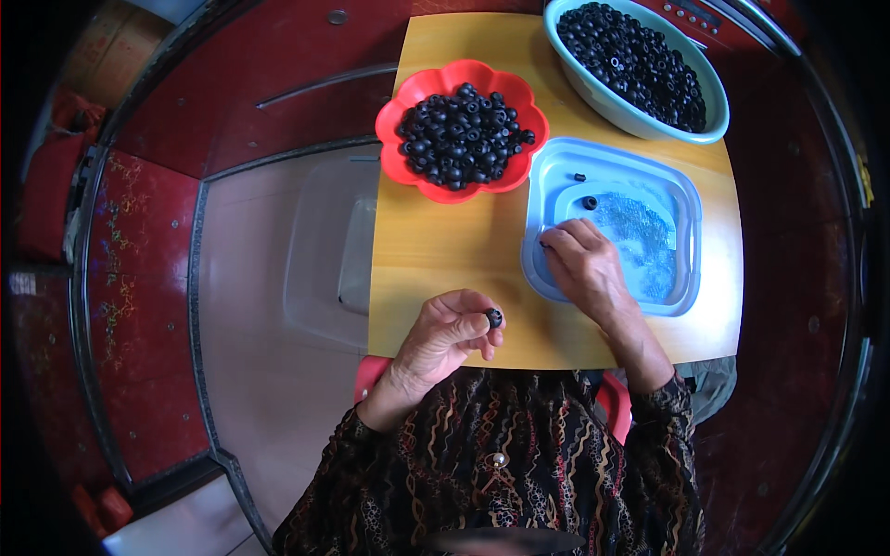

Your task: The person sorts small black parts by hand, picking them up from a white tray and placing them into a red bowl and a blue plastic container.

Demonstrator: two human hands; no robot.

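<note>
My left hand (445,338) is closed over the table's near edge, pinching a round black bead-like piece (494,318) with a hole between thumb and fingers. My right hand (586,262) reaches over the left side of a light blue tray (688,208), its thumb and fingertips pressed together. What they hold is too small to make out; a dark speck shows at the tips. Inside the tray lie many tiny clear-blue bits (640,232). A round black ring (591,202) and a small black cylinder (579,176) rest near its far left part.
At the far left of the wooden table (445,250) a red flower-shaped bowl (389,153) holds several round black pieces. A larger pale green basin (640,125) full of black parts stands at the far right. A translucent bin (320,250) is on the floor, left of the table.
</note>
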